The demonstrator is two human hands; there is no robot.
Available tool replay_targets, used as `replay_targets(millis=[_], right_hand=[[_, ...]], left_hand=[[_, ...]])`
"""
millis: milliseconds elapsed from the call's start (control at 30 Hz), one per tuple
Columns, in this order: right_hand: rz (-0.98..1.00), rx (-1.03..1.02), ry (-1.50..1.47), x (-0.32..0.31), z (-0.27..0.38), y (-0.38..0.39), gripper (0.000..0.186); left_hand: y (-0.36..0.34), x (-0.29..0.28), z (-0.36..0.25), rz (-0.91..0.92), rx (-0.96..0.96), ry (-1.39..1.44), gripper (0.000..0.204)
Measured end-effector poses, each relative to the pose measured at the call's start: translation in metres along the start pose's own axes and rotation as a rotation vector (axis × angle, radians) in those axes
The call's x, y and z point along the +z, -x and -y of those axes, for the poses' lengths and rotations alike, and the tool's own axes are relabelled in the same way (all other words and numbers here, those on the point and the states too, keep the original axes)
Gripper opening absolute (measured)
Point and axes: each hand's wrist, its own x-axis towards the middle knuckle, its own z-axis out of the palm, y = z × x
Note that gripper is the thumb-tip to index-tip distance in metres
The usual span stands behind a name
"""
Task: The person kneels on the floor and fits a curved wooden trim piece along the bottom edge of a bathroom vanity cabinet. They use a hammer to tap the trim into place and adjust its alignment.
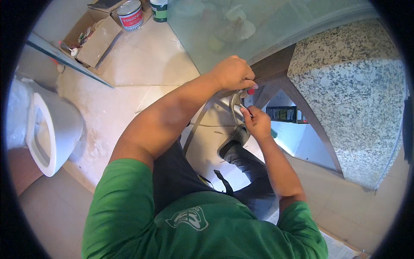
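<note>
Fingers of the right hand pinch a curved metal piece by the cabinet.
The left hand curls at the cabinet's top edge, probably for steadiness; whether it grips anything, I cannot tell.

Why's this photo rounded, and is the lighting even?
Head view: the fisheye lens leaves black corners; lighting is uneven, with the granite slab bright below a dimmer upper band; the glass panel looks hazy; left hand and right hand look clear.
</note>
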Motion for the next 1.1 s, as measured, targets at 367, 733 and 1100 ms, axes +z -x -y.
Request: replay_targets(millis=[367, 733, 1100], right_hand=[[-0.095, -0.099, -0.092, -0.02, 0.028, 0.0, 0.041], [-0.16, -0.207, -0.08, -0.042, 0.018, -0.008, 0.033], [-0.153, -0.186, -0.079, -0.058, 0.03, -0.001, 0.033]], left_hand=[[-0.008, -0.005, 0.001, -0.055, -0.003, 0.016, 0.041], [-0.017, -0.016, -0.011, -0.248, -0.03, 0.072, 0.039], [-0.028, -0.028, -0.02, -0.431, 0.021, 0.028, 0.033]])
